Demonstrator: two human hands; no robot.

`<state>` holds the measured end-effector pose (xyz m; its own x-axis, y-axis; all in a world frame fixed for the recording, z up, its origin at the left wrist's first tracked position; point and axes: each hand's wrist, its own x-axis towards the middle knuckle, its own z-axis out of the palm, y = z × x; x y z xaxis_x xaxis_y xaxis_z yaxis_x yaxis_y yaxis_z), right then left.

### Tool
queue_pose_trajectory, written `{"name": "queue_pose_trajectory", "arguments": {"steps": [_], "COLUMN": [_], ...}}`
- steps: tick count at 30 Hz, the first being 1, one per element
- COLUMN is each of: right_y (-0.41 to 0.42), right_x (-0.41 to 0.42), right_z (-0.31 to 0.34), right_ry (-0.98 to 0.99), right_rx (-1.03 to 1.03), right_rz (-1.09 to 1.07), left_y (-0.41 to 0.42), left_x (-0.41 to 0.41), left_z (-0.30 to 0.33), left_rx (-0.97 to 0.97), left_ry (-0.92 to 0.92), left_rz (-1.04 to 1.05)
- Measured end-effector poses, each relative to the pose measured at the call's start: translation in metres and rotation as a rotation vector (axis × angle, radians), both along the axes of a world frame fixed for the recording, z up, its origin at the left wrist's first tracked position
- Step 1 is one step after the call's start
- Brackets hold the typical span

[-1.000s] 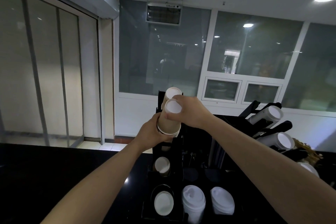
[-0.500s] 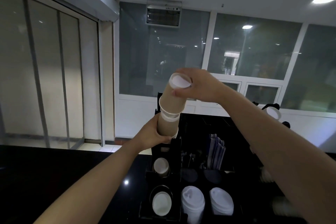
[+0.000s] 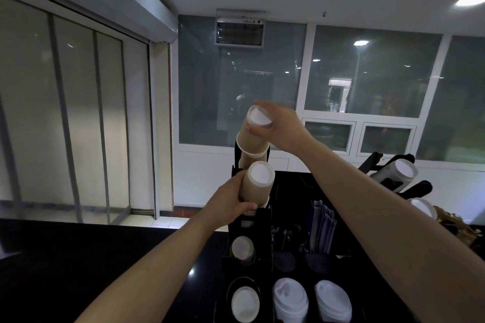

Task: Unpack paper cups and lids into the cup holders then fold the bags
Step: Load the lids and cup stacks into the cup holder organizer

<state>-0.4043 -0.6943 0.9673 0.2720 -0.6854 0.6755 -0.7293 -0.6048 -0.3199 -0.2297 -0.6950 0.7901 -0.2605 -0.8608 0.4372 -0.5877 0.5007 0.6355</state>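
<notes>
My left hand [image 3: 231, 202] grips a short stack of upturned brown paper cups [image 3: 256, 186] against the top of the black cup holder [image 3: 248, 228]. My right hand [image 3: 280, 130] holds another brown cup stack [image 3: 254, 136] by its white base, lifted above and slightly behind the first, tilted left. Lower slots of the holder show cup bottoms [image 3: 242, 249]. White lids [image 3: 290, 296] fill the front wells.
A second black rack [image 3: 391, 173] with cup stacks lies at the right, with brown crumpled material [image 3: 456, 223] beside it. Blue packets [image 3: 322, 228] stand in the organiser's middle. The black counter [image 3: 78, 257] spreads left. Glass walls stand behind.
My right hand has lifted its cups up off the stack held by my left hand, and the two stacks are now apart. The view tipped slightly upward.
</notes>
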Motion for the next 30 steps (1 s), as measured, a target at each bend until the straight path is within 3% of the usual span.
{"name": "queue_pose_trajectory", "arguments": {"steps": [5, 9, 16, 19, 21, 24, 30], "right_y": [-0.006, -0.016, -0.026, -0.012, 0.006, 0.028, 0.023], "right_x": [0.006, 0.004, -0.012, -0.017, -0.024, -0.040, -0.046], "right_z": [-0.009, -0.029, -0.056, -0.061, -0.071, -0.094, -0.126], "right_ry": [0.120, 0.117, 0.064, -0.175, -0.215, -0.001, 0.133], "right_rx": [0.079, 0.120, 0.394, 0.270, 0.157, 0.033, 0.261], "right_rz": [-0.027, 0.002, 0.095, 0.105, 0.133, 0.111, 0.165], "left_y": [-0.004, -0.007, -0.009, -0.008, -0.008, -0.008, -0.007], "left_x": [-0.003, 0.000, 0.002, 0.005, 0.006, 0.005, 0.004], "left_z": [0.000, -0.001, 0.009, 0.011, 0.012, 0.012, 0.005], "left_rx": [-0.001, 0.008, 0.026, 0.049, 0.069, 0.085, 0.097], "left_ry": [0.022, 0.027, -0.094, -0.142, -0.157, -0.135, -0.062], "left_rz": [-0.013, -0.028, -0.070, -0.074, -0.073, -0.062, -0.053]}}
